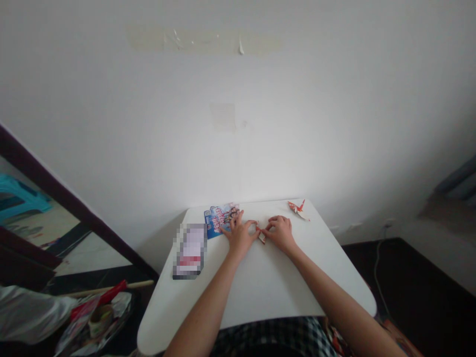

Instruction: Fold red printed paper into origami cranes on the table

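Note:
A small folded piece of paper, red-orange and white, is pinched between my two hands just above the middle of the white table. My left hand grips its left side with thumb and forefinger, the other fingers spread over the edge of a blue printed leaflet. On the right side, my right hand holds the paper between thumb and fingertips. Fingers cover part of the paper, so its full shape is hidden. A folded orange-and-white paper bird lies beyond my right hand near the far edge.
A blurred-out phone-like device lies on the table's left side. The wall stands directly behind the table. Down on the left is a bag-lined bin with rubbish; a cable hangs at the right.

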`<state>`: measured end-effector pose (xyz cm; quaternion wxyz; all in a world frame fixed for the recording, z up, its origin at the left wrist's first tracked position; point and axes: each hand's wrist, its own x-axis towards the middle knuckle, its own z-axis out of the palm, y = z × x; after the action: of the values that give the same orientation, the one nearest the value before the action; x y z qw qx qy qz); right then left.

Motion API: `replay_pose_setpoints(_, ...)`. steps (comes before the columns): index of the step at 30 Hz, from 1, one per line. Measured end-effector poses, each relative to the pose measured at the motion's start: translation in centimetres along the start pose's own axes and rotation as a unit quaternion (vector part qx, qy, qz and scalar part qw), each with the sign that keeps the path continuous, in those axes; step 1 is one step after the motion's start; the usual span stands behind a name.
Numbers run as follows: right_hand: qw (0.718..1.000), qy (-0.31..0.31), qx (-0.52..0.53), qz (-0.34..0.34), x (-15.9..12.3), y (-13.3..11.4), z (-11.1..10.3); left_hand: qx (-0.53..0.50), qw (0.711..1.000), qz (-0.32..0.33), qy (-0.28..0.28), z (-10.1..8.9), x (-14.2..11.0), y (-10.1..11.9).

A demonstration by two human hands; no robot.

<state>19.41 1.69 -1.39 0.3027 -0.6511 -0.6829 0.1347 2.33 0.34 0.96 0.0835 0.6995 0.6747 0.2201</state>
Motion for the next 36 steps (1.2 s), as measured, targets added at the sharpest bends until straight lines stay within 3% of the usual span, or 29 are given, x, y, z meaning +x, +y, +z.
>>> replay_pose_setpoints(15, 0.998, -0.044, -0.028, 0.041, 0.7, -0.9, -0.6, 0.054, 0.995, -0.056, -0.059, -0.1, 1.3, -0.6)
replay_pose_setpoints(24, 0.999, -0.023, -0.025, 0.008, 0.2, -0.6, -0.5, 0.062, 0.997, -0.038, -0.024, 0.4, 1.1, -0.6)
replay_pose_setpoints(29, 0.999, -0.013, -0.033, -0.026, -0.2, 0.0, -0.4, 0.078, 0.997, 0.009, 0.018, 0.4, 0.1, -0.8)
replay_pose_setpoints(36, 0.999, -0.01, -0.024, -0.039, -0.2, 0.5, -0.2, 0.067, 0.997, 0.009, 0.024, 0.5, -0.2, -0.6)
